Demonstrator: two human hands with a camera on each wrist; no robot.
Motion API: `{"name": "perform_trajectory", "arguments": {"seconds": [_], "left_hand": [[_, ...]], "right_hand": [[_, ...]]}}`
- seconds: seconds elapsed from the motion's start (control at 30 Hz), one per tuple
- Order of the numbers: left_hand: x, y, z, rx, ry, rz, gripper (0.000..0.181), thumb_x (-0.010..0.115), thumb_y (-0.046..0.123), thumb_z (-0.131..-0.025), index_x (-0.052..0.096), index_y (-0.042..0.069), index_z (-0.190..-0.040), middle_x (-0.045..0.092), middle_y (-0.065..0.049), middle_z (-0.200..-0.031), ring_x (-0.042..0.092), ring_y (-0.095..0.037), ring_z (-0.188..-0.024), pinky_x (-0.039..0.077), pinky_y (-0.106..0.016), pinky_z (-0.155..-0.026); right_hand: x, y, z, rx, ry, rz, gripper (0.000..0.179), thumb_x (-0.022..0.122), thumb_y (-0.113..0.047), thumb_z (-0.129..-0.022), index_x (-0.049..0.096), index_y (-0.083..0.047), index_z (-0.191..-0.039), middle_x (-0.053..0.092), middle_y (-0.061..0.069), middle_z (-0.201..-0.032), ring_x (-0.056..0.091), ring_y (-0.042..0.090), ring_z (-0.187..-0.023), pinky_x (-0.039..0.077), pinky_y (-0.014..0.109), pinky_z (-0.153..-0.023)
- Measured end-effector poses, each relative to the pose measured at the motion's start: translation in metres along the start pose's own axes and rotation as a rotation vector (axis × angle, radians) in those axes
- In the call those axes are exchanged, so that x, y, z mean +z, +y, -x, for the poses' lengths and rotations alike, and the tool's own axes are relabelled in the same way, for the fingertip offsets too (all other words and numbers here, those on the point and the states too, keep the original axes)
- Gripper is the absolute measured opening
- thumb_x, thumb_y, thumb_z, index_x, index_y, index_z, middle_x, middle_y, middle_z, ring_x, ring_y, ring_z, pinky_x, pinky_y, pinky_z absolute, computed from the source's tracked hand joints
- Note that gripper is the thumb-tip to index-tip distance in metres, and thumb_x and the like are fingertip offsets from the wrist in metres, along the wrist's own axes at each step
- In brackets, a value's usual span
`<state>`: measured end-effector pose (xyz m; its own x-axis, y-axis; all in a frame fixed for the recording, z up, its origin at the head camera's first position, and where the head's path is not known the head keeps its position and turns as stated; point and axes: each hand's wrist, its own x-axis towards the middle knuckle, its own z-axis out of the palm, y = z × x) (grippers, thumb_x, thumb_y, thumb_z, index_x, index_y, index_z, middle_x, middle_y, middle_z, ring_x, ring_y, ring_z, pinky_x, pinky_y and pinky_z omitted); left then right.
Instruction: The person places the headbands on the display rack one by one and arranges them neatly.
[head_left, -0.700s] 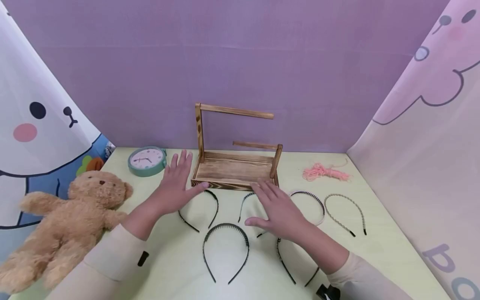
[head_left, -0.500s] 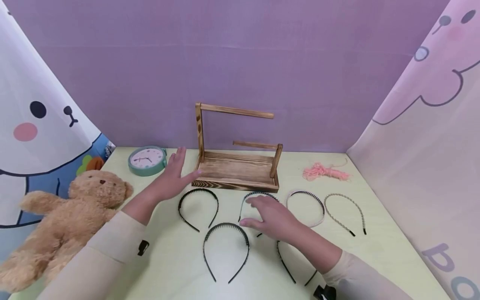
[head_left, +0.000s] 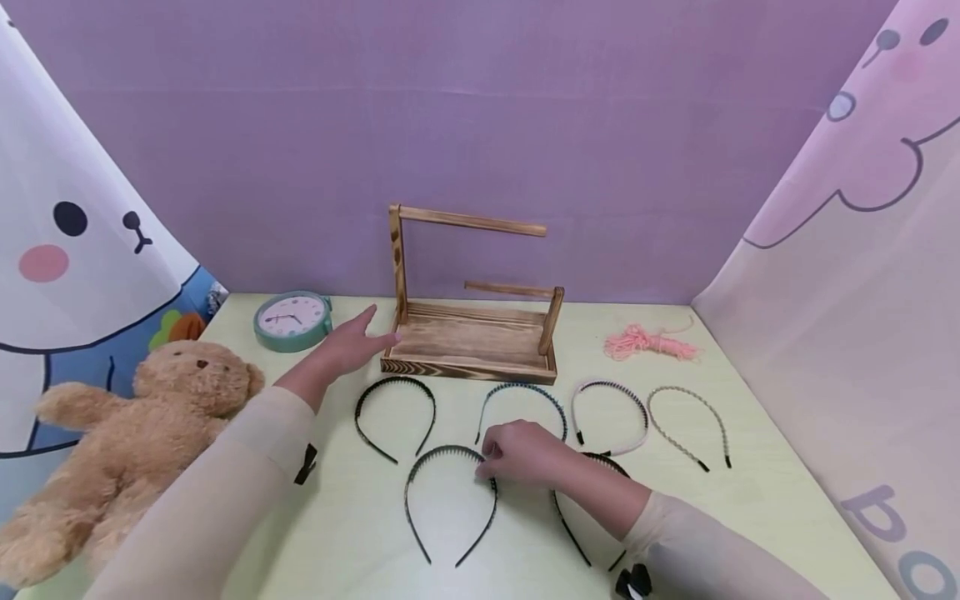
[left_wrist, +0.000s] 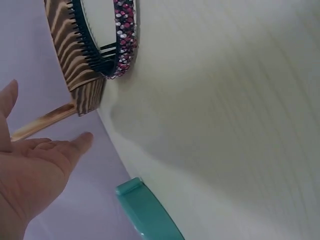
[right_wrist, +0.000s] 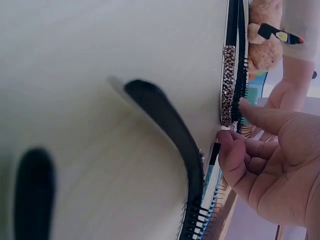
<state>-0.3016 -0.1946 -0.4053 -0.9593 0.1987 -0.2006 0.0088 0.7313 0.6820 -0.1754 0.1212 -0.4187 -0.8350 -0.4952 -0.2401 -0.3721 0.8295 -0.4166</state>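
My right hand (head_left: 525, 454) is at the upper right side of the front middle headband (head_left: 447, 449), which is dark and toothed. In the right wrist view its thumb and curled fingers are on either side of that stone-covered band (right_wrist: 228, 85); I cannot tell whether they pinch it. My left hand (head_left: 348, 346), fingers extended, is at the left end of a brown wooden rack (head_left: 472, 337), its thumb overlapping the rack's edge. In the left wrist view, a headband with pink and silver stones (left_wrist: 124, 30) lies by the rack.
A blue headband (head_left: 525, 386), a pale pink one (head_left: 637, 398) and a beige one (head_left: 678, 389) lie behind and to the right. Another dark headband (head_left: 570, 525) is partly under my right forearm. A teal clock (head_left: 292, 321), teddy bear (head_left: 150, 450) and pink cord (head_left: 648, 344) flank the rack.
My right hand has come down toward me onto the front headband, its fingers curling. The left hand has lowered beside the rack's left end. The headbands have not moved.
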Motion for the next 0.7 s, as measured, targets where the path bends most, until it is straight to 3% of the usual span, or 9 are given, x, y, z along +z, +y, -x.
{"name": "perform_trajectory", "arguments": {"seconds": [0.17, 0.33, 0.53, 0.7], "left_hand": [[0.004, -0.001, -0.01, -0.031, -0.005, 0.02, 0.096, 0.054, 0.062, -0.093, 0.005, 0.016, -0.16, 0.024, -0.023, -0.16, 0.025, -0.042, -0.146, 0.028, -0.059, -0.115], [0.007, 0.001, -0.013, 0.002, -0.032, -0.027, 0.082, 0.054, 0.043, -0.098, 0.012, 0.007, -0.158, 0.03, -0.026, -0.156, 0.031, -0.043, -0.142, 0.03, -0.056, -0.115], [0.013, 0.001, -0.017, 0.04, -0.059, -0.071, 0.075, 0.059, 0.031, -0.098, 0.022, 0.003, -0.156, 0.035, -0.025, -0.154, 0.031, -0.044, -0.142, 0.029, -0.056, -0.115], [0.016, 0.0, -0.021, 0.065, -0.045, -0.094, 0.07, 0.06, 0.026, -0.097, 0.027, 0.004, -0.155, 0.044, -0.024, -0.148, 0.037, -0.043, -0.138, 0.032, -0.055, -0.114]], "right_hand": [[0.004, -0.003, -0.003, 0.039, -0.017, -0.026, 0.014, 0.075, -0.032, -0.086, 0.07, -0.019, -0.087, 0.062, -0.012, -0.079, 0.056, 0.006, -0.062, 0.048, 0.024, -0.06], [0.003, -0.005, -0.003, 0.068, -0.046, -0.104, 0.007, 0.067, -0.022, -0.091, 0.066, -0.019, -0.085, 0.061, -0.009, -0.076, 0.06, 0.014, -0.047, 0.05, 0.027, -0.05], [-0.007, 0.001, -0.002, 0.021, -0.055, -0.182, 0.007, 0.065, -0.021, -0.092, 0.062, -0.019, -0.086, 0.062, -0.004, -0.069, 0.062, 0.019, -0.047, 0.051, 0.029, -0.049], [-0.018, 0.013, -0.003, -0.049, -0.094, -0.333, 0.006, 0.068, -0.021, -0.092, 0.063, -0.017, -0.092, 0.065, 0.004, -0.07, 0.062, 0.02, -0.053, 0.057, 0.037, -0.054]]}}
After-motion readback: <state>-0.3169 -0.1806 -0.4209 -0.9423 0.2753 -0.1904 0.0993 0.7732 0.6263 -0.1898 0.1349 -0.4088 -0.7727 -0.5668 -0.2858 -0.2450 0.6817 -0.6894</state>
